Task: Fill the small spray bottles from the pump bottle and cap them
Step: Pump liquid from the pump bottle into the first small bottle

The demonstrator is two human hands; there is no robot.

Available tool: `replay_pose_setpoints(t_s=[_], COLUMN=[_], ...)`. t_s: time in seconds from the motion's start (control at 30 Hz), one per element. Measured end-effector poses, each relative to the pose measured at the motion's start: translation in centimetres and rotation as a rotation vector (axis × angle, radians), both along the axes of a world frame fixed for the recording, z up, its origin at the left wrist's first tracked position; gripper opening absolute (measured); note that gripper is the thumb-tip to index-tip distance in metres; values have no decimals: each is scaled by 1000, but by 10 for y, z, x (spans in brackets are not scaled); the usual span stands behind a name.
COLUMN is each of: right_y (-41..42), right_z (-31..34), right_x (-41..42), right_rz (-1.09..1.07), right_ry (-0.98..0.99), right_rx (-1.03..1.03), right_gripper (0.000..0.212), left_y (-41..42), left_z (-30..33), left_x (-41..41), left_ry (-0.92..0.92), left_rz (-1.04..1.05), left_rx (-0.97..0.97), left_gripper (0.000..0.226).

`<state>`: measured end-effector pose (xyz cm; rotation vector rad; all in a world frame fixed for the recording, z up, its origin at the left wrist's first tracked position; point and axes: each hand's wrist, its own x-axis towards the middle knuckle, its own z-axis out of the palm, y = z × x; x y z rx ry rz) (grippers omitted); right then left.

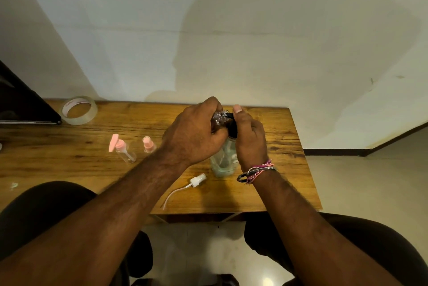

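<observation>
My left hand (196, 132) grips a small clear spray bottle (219, 118), uncapped, with its open neck tilted against the black pump head (231, 123) of the clear pump bottle (223, 160). The pump bottle stands upright on the wooden table (278, 137). My right hand (250, 137) wraps round its pump head, thumb on top. A white spray cap with its dip tube (196, 180) lies on the table in front of the pump bottle. To the left lie a small clear bottle with a pink pump cap (122, 149) and another with a pink top (148, 144).
A roll of clear tape (78, 109) sits at the table's far left, beside a dark flat object (20, 102). The wall rises right behind the table. The table's right edge and front edge are close to my hands; my knees are below.
</observation>
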<state>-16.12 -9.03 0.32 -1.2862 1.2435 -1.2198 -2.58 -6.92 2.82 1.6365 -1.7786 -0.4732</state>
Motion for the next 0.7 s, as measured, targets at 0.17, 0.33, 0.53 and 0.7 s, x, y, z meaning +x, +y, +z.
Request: replay_pose_setpoints(t_s=[0.17,0.33,0.53,0.7], right_y=[1,7,9,9], right_z=[3,16,14,10], right_x=[0,-11,-15,-7], right_rz=[42,166,184,132], right_ry=[1,-65,-101,-123], right_rx=[8,96,117,68], right_gripper=[53,44,40,47], left_y=[2,3,2,2], left_z=[0,5,4,3], left_x=[2,2,0,2], left_ry=[-32,-41,-38,-25], left_rz=[-34,-43,-42,-37], left_rx=[-36,-69,-62,-54], left_gripper=[21,20,21,21])
